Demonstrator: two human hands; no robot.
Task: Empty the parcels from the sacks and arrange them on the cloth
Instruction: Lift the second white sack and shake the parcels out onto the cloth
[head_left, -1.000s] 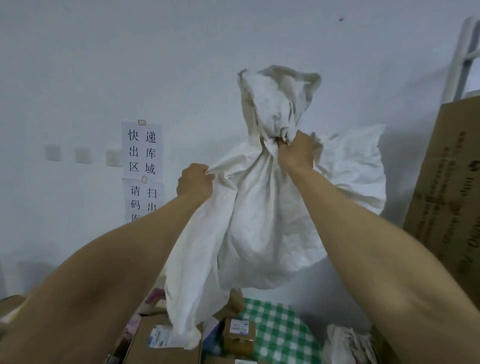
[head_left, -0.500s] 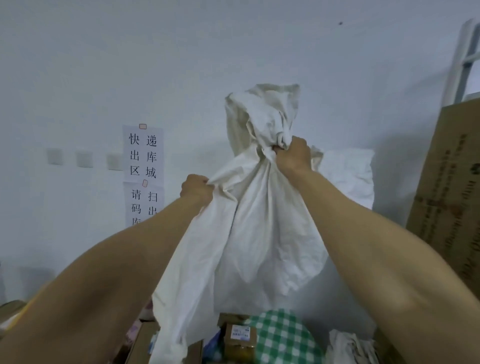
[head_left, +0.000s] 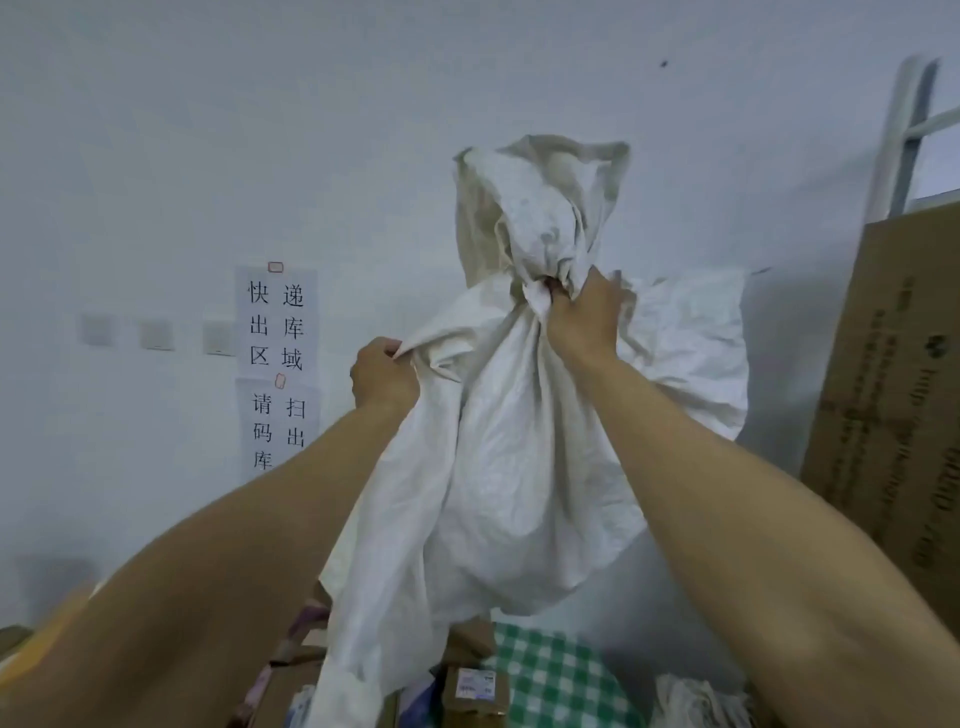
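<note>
Fingers of the right hand clench a bunched gather of the white woven sack; the left hand pinches a fold lower-left. The sack hangs limp, looks light and probably slick, so gathered fabric is the best hold. Far below, parcels lie on the green checked cloth.

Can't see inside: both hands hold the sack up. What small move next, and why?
Probably shake the sack once: right hand grips its bunched neck, left hand an edge, and its rounded belly hangs above the cloth, so something may remain.
</note>
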